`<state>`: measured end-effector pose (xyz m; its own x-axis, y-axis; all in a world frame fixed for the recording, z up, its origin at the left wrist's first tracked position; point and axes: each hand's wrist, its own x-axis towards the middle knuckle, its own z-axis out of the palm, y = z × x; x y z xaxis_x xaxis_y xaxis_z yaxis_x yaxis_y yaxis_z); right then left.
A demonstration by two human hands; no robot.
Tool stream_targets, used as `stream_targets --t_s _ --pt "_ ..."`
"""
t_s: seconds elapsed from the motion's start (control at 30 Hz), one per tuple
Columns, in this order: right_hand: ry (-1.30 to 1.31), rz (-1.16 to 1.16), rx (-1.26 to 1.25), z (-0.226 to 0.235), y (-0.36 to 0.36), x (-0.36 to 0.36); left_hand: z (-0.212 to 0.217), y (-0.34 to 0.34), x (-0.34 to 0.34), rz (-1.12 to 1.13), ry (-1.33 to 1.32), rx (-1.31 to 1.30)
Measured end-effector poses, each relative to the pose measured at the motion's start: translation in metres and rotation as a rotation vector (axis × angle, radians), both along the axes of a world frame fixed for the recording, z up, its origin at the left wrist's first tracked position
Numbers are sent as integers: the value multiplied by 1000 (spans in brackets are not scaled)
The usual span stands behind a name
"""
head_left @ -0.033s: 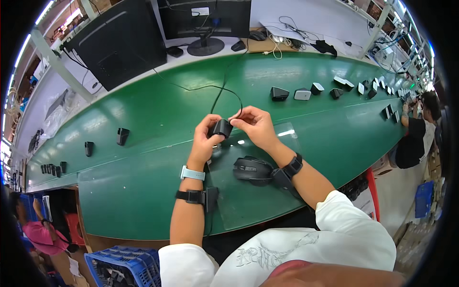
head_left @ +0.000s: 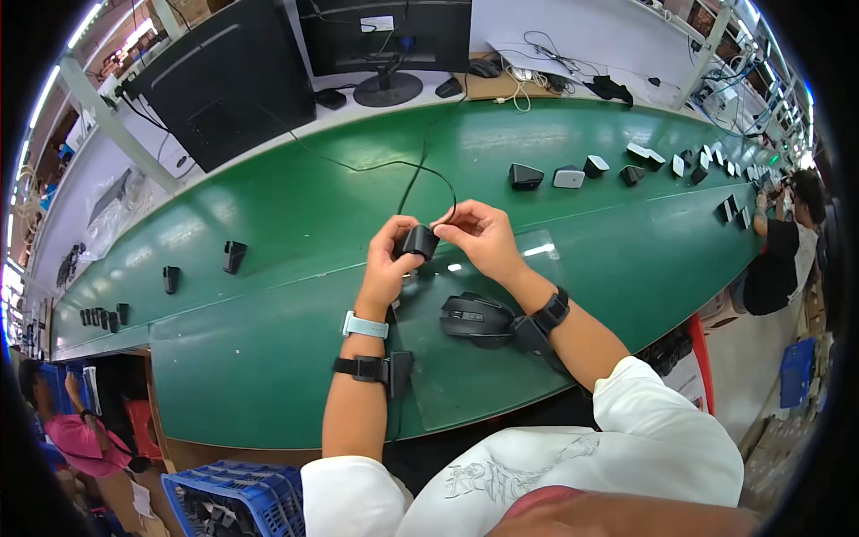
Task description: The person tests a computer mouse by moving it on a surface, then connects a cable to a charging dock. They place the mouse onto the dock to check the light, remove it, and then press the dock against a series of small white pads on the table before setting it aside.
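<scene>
My left hand point(head_left: 389, 255) grips a small black wedge-shaped device point(head_left: 417, 242) just above the green table point(head_left: 268, 358). My right hand point(head_left: 483, 237) pinches the thin black cable point(head_left: 420, 174) where it meets the device's right side. From there the cable loops up and back across the table toward the monitors. A black computer mouse point(head_left: 477, 318) lies below my hands on a clear plastic sheet point(head_left: 465, 385), next to my right wrist. Both wrists wear black straps, and the left one also carries a pale watch.
More small black devices stand along the table at the right point(head_left: 525, 175) and left point(head_left: 233, 256). Two dark monitors point(head_left: 224, 85) stand at the back. A blue crate point(head_left: 237, 497) sits at lower left. Other people work at the far right point(head_left: 787, 251) and lower left point(head_left: 72, 430).
</scene>
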<state>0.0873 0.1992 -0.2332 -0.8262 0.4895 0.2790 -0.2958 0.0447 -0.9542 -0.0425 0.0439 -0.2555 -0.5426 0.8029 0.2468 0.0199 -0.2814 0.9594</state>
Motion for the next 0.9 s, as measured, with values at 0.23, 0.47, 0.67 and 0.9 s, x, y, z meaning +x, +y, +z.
stream_targets --t_s 0.23,0.47,0.67,0.9 --pt "2 -22 152 -10 1 -1 -3 1 6 67 49 -13" --pt "-507 358 820 50 18 31 -4 7 -4 128 -334 234" --pt "-792 581 1317 66 -31 61 -20 8 -27 178 -436 225" --pt "-392 859 672 44 13 30 -8 7 -15 -37 -524 406"
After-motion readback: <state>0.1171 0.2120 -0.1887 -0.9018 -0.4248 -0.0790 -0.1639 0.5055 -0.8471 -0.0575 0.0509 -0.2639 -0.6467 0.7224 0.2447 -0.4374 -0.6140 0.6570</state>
